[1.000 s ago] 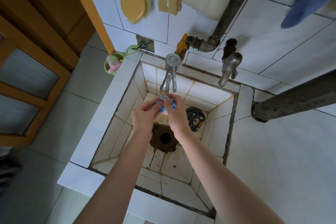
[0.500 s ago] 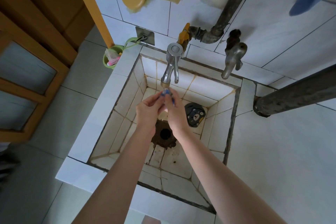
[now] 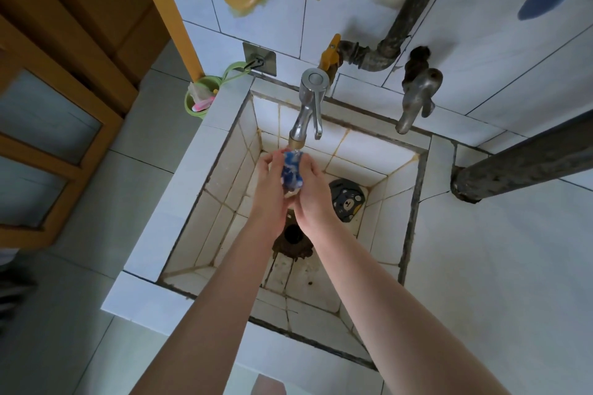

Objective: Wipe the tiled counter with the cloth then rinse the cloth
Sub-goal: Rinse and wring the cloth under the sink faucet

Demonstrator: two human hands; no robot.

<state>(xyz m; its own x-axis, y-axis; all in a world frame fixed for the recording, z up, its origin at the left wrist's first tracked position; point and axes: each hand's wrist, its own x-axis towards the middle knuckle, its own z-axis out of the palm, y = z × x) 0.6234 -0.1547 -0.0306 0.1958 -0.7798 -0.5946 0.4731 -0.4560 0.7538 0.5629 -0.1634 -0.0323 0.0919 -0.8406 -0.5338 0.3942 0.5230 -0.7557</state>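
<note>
1. Head view, looking straight down: the blue-and-white cloth (image 3: 291, 170) is bunched into a narrow roll directly under the spout of the chrome tap (image 3: 308, 106), nearly touching it.
2. The left hand (image 3: 268, 183) grips the roll's left side, fingers curled round it.
3. The right hand (image 3: 313, 192) closes on the other side, so the cloth is squeezed between both palms.
4. Below the tap, at the bottom of the tiled sink (image 3: 224, 119), the dark drain (image 3: 292, 234) shows partly behind the wrists.
5. Right of the tap, a dark bear-face item (image 3: 346, 202) lies on the sink floor, near the right hand.
6. Further right of the tap, a dull second tap (image 3: 417, 96) juts from the wall above the sink's rim.
7. Left of the tap, a green cup (image 3: 202, 96) hangs by the sink's corner.
8. The tiled counter (image 3: 497, 266) spreads well to the right of the tap.
</note>
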